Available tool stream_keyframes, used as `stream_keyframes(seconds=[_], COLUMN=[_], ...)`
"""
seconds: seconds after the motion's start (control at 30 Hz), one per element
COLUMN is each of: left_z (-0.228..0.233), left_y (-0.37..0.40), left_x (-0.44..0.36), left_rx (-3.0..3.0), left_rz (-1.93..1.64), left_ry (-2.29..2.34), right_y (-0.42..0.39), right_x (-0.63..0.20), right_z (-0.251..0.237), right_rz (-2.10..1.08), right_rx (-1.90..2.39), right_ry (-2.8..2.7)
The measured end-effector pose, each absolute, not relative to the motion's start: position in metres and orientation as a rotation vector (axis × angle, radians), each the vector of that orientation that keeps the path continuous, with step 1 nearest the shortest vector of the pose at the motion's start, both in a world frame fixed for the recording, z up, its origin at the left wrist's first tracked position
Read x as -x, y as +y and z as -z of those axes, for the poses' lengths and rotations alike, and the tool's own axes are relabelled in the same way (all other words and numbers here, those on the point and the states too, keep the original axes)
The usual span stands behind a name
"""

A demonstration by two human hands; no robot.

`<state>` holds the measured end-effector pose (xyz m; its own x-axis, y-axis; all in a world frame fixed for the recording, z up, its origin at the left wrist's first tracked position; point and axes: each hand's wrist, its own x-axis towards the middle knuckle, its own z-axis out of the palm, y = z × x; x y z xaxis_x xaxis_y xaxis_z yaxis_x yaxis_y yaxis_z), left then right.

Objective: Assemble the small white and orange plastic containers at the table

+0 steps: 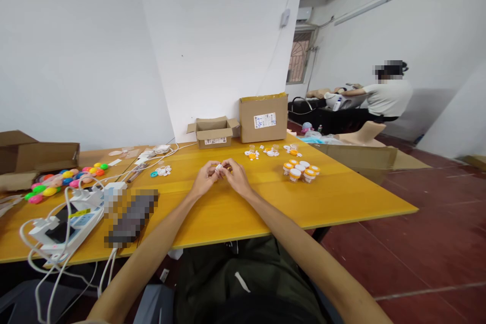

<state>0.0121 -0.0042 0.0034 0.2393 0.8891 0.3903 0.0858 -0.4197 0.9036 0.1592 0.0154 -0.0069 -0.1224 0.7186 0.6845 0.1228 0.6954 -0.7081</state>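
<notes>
Between the fingertips of both hands is a small white plastic part (218, 166) with holes or dark specks, too small to name. My left hand (206, 177) pinches it from the left, and my right hand (236, 174) closes on it from the other side. Both hands are just above the yellow wooden table (212, 217). To the right stands a cluster of small clear jars with orange and white lids (301, 169). Behind them lie loose white and orange parts (271, 152). White rings and a teal ring (161, 171) lie left of my left hand.
A small open carton (213, 131) and a larger box (263, 119) stand at the table's back. On the left are colourful plastic eggs (68, 178), a power strip (83, 220) with tangled white cables, and a dark phone-like device (131, 220). Another person (389, 93) sits far right.
</notes>
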Motion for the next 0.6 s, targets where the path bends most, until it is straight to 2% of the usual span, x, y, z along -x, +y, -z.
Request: stream_keyframes(seconds=[0.6], left_z=[-0.0042], left_y=[-0.003], left_x=[-0.0136], left_rx=[-1.664], left_rz=[-1.296], left_ry=[0.88], right_y=[0.0147], right_x=[-0.1594], right_z=[0.0045], right_rz=[-0.64], right_rx=[0.692], right_ry=[-1.615])
